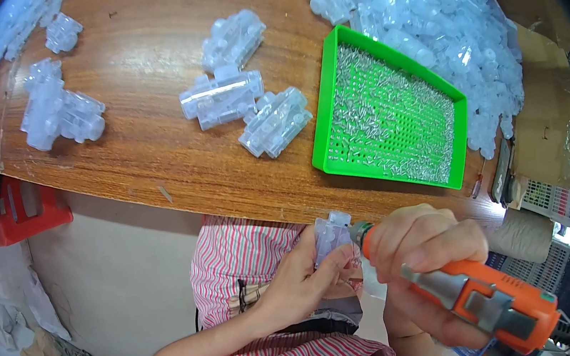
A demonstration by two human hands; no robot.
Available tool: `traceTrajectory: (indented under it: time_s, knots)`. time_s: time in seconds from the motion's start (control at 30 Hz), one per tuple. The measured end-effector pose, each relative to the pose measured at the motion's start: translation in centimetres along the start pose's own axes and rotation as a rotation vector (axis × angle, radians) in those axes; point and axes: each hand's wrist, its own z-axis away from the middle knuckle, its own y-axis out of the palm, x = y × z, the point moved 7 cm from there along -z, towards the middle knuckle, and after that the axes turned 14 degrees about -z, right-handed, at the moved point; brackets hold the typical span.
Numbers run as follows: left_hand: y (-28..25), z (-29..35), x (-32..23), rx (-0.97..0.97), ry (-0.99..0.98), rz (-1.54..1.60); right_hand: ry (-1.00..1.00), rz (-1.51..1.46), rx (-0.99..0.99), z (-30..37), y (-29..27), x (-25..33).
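Observation:
My left hand [305,276] is closed around a clear plastic housing [332,235], held just off the table's front edge above my lap. An orange electric screwdriver [488,299] lies in the grip of my right hand [427,246], fingers wrapped round its body. Its dark nose meets the right side of the housing; the bit's tip is hidden. Just beyond both hands, a green tray [321,126] holds many small silver screws [385,114]. Three similar clear housings [223,98] rest in a group left of the tray.
On the brown wooden table [140,118], a large heap of clear plastic parts [421,9] rises behind and right of the tray. More housings [56,107] sit at the left. A red stool [30,211] stands below the table's left end; cardboard [543,115] lies at the right.

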Motion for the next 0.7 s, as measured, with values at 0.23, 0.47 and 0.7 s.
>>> traceTrajectory:
  time_s: [0.23,0.47,0.7]
  knots:
    - [0.6,-0.3,0.5,0.032,-0.077,0.049,0.025,-0.138,-0.231,-1.1,-2.2,2.5]
    - [0.0,0.6,-0.6,-0.001,-0.052,0.249,0.019,-0.122,-0.206,-1.4,-4.0,5.1]
    - [-0.1,0.1,-0.2,-0.027,-0.062,0.306,0.000,-0.116,-0.192,0.6,-3.1,3.5]
